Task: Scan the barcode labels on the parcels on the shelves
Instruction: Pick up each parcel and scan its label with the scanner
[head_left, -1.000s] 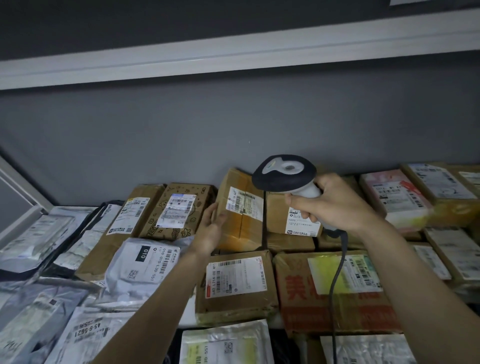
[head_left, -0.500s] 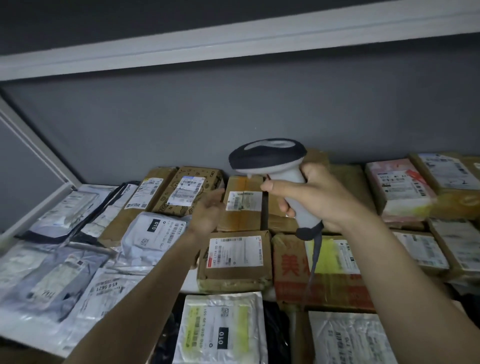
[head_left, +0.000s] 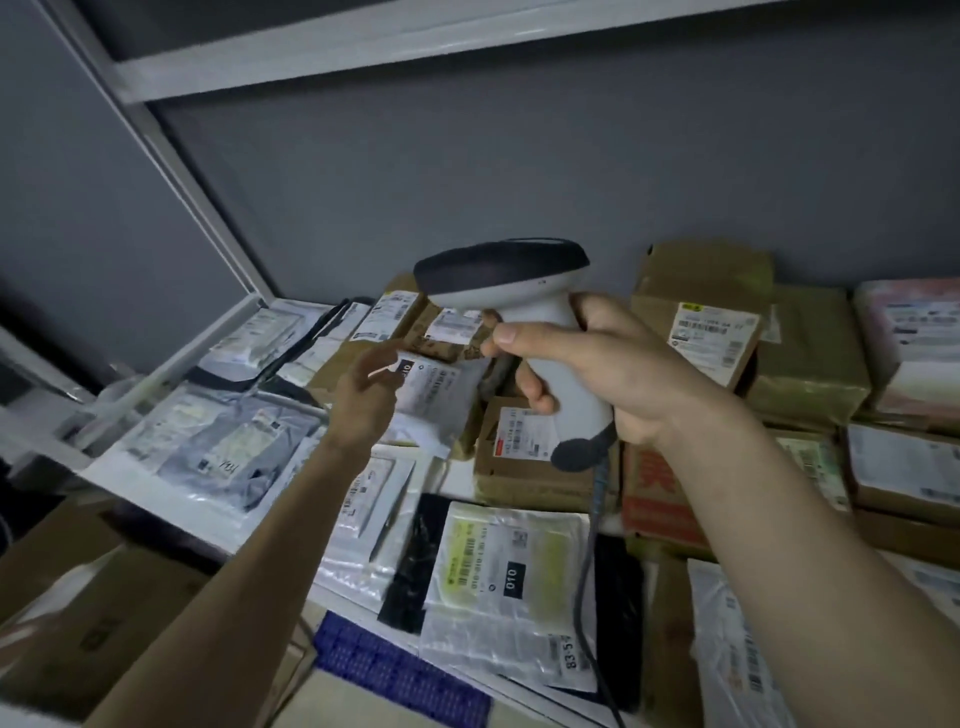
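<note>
A: What is lying on the shelf (head_left: 218, 332)?
B: Parcels (head_left: 524, 457) are crowding it against a grey wall (head_left: 467, 171).
A: And the hands?
B: The right hand (head_left: 597, 364) is gripping the scanner (head_left: 519, 312); the left hand (head_left: 363, 395) is hovering slack-fingered over a white mailer (head_left: 436, 395).

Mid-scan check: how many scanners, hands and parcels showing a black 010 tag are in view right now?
Scanners: 1, the barcode scanner
Hands: 2, the right hand gripping the scanner's handle, the left hand holding nothing
Parcels with a black 010 tag: 2, the white bag and the clear bag with a yellow label
Total: 5
</note>
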